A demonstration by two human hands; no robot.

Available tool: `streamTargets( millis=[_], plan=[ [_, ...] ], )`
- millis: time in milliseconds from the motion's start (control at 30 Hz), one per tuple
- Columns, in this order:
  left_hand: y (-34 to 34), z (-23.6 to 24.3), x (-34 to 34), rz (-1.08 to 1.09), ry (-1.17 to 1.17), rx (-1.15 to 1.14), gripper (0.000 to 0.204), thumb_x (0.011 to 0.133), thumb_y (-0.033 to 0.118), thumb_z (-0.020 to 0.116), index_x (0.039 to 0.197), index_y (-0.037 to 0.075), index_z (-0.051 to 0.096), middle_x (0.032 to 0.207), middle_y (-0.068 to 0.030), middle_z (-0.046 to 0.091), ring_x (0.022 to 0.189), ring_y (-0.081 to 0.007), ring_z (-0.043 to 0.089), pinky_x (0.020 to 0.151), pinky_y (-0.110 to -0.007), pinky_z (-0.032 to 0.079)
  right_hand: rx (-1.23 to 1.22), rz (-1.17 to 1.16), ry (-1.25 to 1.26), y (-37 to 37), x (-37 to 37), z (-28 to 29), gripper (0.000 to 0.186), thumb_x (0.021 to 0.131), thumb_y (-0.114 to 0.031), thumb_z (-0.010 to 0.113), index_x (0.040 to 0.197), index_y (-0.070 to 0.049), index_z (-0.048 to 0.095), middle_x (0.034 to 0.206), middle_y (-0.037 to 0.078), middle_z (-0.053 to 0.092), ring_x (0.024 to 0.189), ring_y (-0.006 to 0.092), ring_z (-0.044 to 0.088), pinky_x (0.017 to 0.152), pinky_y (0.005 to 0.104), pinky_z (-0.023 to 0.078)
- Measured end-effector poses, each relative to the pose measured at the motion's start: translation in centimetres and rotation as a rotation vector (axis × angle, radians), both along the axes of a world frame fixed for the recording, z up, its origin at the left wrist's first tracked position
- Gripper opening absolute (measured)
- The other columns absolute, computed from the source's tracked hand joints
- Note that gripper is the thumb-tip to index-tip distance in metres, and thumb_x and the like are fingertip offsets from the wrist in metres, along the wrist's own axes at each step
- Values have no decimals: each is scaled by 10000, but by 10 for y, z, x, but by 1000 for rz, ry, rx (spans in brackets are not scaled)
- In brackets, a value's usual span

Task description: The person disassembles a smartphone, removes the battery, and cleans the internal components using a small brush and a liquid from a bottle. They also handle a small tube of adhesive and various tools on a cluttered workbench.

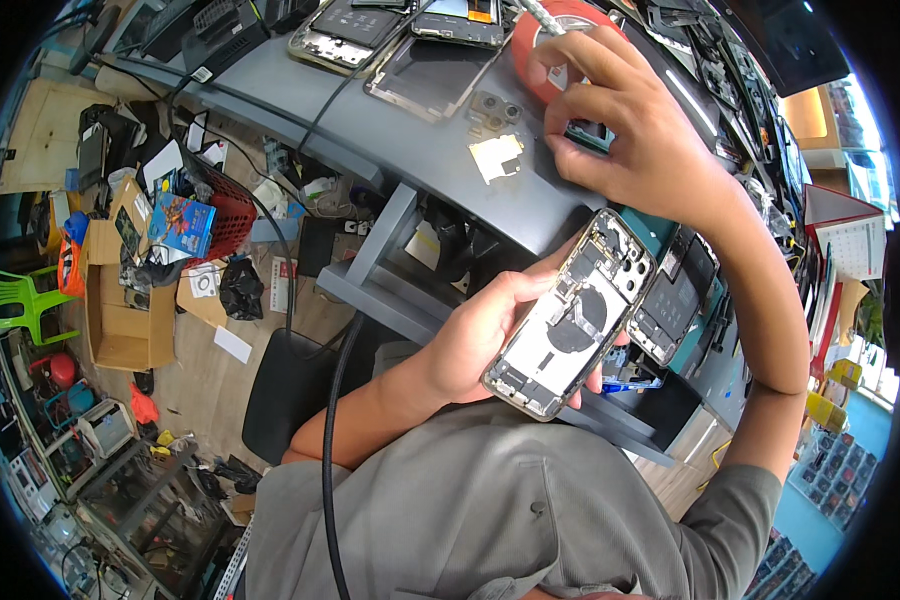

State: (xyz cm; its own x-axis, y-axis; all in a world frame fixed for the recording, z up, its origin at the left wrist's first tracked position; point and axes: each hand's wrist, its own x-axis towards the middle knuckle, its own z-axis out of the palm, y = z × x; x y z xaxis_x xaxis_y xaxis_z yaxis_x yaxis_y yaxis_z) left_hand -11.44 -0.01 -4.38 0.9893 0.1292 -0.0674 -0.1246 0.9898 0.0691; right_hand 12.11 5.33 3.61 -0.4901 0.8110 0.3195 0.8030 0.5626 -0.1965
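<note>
An opened phone body (567, 320), its bare inside facing up, rests tilted in my left hand (485, 335). My left thumb lies along its near left edge, and fingertips show at the opposite edge. Over the grey table's far right part, my right hand (620, 120) has its fingers curled, with thumb and index close together. Whatever is between those fingertips is hidden. A thin silvery tool (540, 15) touches or passes by my upper fingers, above a round red object (525, 50). Left of that hand lie a camera module (495, 110) and a pale flat metal plate (496, 158).
Several opened phones (345, 35) and a phone frame (430, 75) lie on the table (370, 125). Another opened phone (670, 300) lies right of the held one. A black cable (330, 450) hangs at my left. Boxes and a red basket (232, 215) stand on the floor.
</note>
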Motion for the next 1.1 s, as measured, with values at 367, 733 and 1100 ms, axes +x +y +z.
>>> streamTargets(
  millis=[367, 733, 1100],
  plan=[
    [-1, -5, 0, -8, -7, -1, 620, 1144, 357, 333, 1724, 152, 254, 1358, -285, 654, 1003, -386, 762, 827, -469, 672, -6, -27, 11, -6, 5, 6, 154, 843, -76, 815, 978, -40, 751, 1243, 94, 651, 1049, 283, 587, 942, 423, 508],
    [-1, -9, 0, 5, -15, 76, 680, 1111, 361, 289, 1738, 106, 217, 1430, -311, 608, 1053, -400, 732, 847, -500, 670, 32, -198, -35, -47, 39, 49, 117, 898, -76, 819, 989, -32, 759, 1264, 99, 657, 1096, 261, 604, 926, 382, 497],
    [-1, -3, 0, -29, 32, 74, 740, 1095, 436, 335, 1725, 68, 208, 1460, -451, 528, 1014, -526, 720, 807, -584, 642, 58, -443, -69, -117, 63, 69, 114, 881, -52, 812, 983, -39, 764, 1202, 113, 683, 1073, 270, 634, 909, 370, 506]
  ],
)
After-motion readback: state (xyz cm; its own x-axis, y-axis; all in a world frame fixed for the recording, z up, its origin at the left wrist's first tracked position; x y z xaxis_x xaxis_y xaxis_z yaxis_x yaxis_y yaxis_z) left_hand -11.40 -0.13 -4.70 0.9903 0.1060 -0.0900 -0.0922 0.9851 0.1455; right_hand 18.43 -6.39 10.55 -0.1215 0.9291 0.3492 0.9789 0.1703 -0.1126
